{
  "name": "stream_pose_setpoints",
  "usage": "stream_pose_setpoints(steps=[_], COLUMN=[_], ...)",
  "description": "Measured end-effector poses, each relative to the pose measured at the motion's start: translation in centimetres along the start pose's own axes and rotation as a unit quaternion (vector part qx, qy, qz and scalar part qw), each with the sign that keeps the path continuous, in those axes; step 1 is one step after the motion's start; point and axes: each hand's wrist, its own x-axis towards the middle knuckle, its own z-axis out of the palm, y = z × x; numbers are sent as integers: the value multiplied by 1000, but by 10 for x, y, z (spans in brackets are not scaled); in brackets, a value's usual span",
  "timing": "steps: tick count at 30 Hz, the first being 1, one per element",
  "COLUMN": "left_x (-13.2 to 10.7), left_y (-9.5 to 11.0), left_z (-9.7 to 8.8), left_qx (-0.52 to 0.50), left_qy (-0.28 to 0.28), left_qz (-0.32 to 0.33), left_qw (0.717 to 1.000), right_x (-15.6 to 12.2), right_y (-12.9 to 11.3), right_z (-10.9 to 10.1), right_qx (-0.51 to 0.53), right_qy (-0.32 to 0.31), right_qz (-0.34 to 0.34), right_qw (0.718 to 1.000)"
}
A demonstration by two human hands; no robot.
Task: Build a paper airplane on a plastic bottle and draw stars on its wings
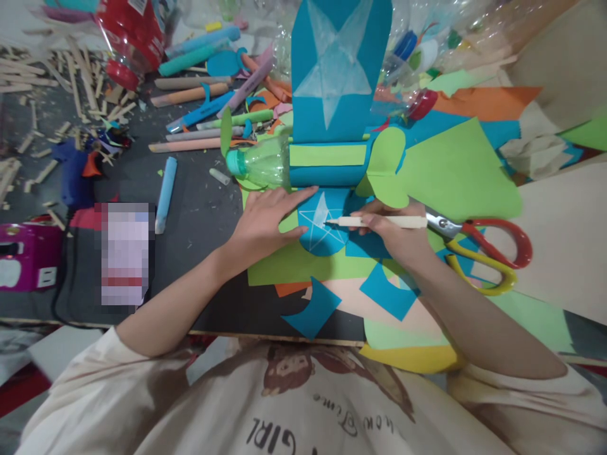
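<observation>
My right hand [379, 224] is closed around a white marker [398, 221], its tip on a rounded blue paper flap [334, 243]. On that flap a star is drawn in white outline, its upper point filled in white. My left hand [272, 218] lies with fingers spread, thumb and forefinger at the flap's left side. The flap adjoins a plastic bottle [265, 163] wrapped in blue paper with a green strip [327, 155]. Above the bottle stretches a longer blue flap [303, 114] with a filled white star. Green rounded paper pieces [386, 161] stand at both ends of the bottle.
Scissors with red and yellow handles [481, 243] lie right of my right hand. Blue scraps [315, 309] rest near the table edge. Leftward are a phone [124, 253], a blue marker [165, 194], a glue gun [76, 170] and wooden sticks. Several markers and a red bottle [133, 38] lie behind.
</observation>
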Motion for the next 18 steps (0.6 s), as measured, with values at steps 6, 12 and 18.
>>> stream_pose_setpoints(steps=[6, 12, 18], left_x=[0, 0, 1], left_y=[0, -1, -2], left_z=[0, 0, 1], left_qx=[10, 8, 15], left_qy=[-4, -4, 0], left_qz=[-2, -4, -2], left_qw=[1000, 1000, 1000], right_x=[-1, -2, -2], right_y=[-1, -2, -2], right_z=[0, 2, 2], right_qx=[-41, -22, -21], right_qy=[-36, -60, -51], right_qz=[-31, -20, -15], right_qw=[998, 998, 998])
